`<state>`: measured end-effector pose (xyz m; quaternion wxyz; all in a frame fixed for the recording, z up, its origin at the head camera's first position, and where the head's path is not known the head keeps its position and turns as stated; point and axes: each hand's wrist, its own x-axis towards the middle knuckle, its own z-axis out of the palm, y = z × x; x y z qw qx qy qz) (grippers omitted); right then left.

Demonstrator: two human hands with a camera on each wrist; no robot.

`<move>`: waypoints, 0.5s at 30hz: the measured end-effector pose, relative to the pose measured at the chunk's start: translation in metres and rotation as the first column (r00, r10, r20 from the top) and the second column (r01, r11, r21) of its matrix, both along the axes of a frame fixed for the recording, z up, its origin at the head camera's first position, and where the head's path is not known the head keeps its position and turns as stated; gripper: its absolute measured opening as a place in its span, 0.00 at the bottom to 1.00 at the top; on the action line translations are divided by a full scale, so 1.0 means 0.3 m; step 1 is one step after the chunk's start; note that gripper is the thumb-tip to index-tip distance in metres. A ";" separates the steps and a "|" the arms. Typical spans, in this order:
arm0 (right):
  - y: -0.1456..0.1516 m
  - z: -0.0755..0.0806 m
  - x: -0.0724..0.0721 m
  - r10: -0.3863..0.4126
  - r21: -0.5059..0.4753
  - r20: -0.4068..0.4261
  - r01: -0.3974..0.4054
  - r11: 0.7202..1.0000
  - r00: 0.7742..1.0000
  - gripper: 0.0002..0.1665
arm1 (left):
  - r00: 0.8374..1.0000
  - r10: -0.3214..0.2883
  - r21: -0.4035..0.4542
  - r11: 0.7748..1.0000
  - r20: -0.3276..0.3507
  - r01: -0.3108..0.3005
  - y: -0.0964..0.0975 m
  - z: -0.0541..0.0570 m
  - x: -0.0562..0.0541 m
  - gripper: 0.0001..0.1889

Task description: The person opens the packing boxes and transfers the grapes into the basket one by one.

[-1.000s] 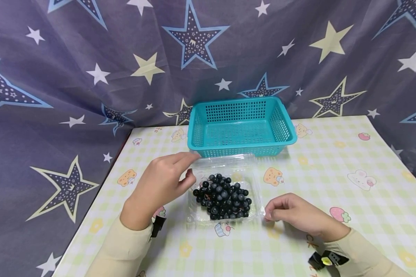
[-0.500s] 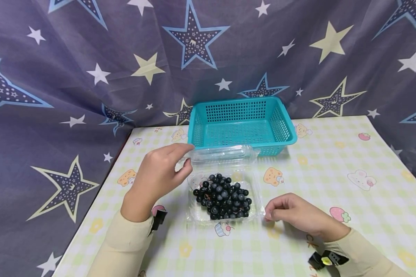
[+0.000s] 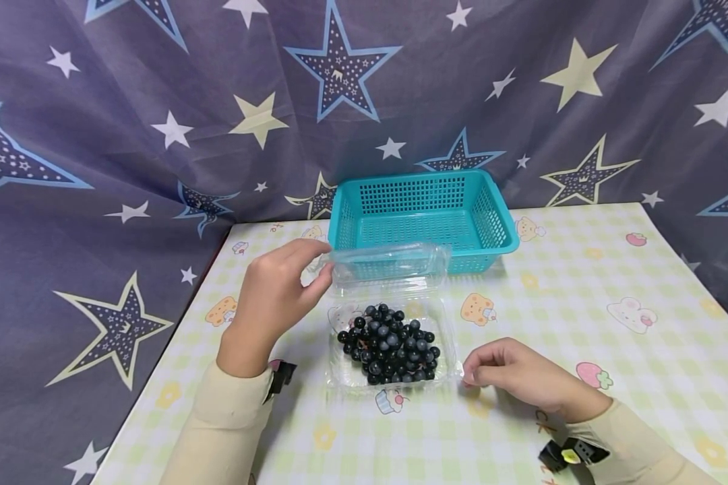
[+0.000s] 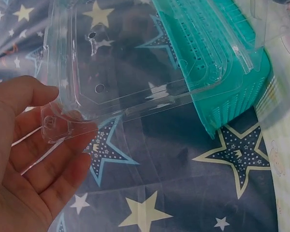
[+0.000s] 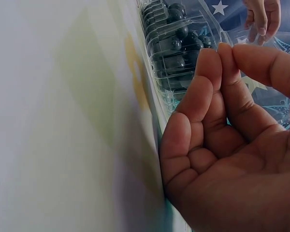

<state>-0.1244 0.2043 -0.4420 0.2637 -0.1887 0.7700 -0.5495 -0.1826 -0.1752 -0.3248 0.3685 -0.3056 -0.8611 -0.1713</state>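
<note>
A clear plastic clamshell box (image 3: 340, 377) sits on the table with a heap of dark grapes (image 3: 391, 343) in its base. Its hinged lid (image 3: 391, 266) stands raised and tilted at the back, in front of the basket. At the lid's left corner, my left hand (image 3: 279, 289) pinches the edge between thumb and fingers; the left wrist view shows that corner of the lid (image 4: 125, 96) close up. My right hand (image 3: 516, 374) rests on the table and pinches the box's front right corner; in the right wrist view, its thumb and fingertips meet at the rim beside the grapes (image 5: 176, 46).
A turquoise perforated basket (image 3: 482, 261) stands behind the box, near the back edge of the table. The table has a checked cartoon cloth (image 3: 643, 377). A dark star-patterned curtain (image 3: 437, 74) hangs behind and at the sides.
My left hand has moved up and slightly left, lifting the lid from low at the back to a steeper tilt. The right hand, box base and grapes have stayed in place.
</note>
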 end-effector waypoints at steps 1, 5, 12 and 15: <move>0.000 0.000 0.000 0.002 -0.001 0.000 -0.002 1.000 1.000 0.11 | 1.000 0.004 0.008 1.000 0.001 -0.004 0.000 -0.001 -0.003 0.11; 0.001 0.001 -0.001 0.007 -0.005 -0.001 -0.007 1.000 1.000 0.11 | 1.000 0.019 0.042 0.999 0.005 -0.019 0.002 -0.003 -0.018 0.10; 0.003 0.000 -0.002 0.007 -0.010 0.004 -0.006 1.000 1.000 0.11 | 0.999 0.038 0.066 0.997 0.019 -0.039 0.013 0.004 -0.042 0.07; 0.003 -0.001 -0.003 0.008 -0.009 0.004 -0.008 1.000 1.000 0.11 | 0.999 0.051 0.074 0.996 0.016 -0.052 0.016 0.004 -0.046 0.07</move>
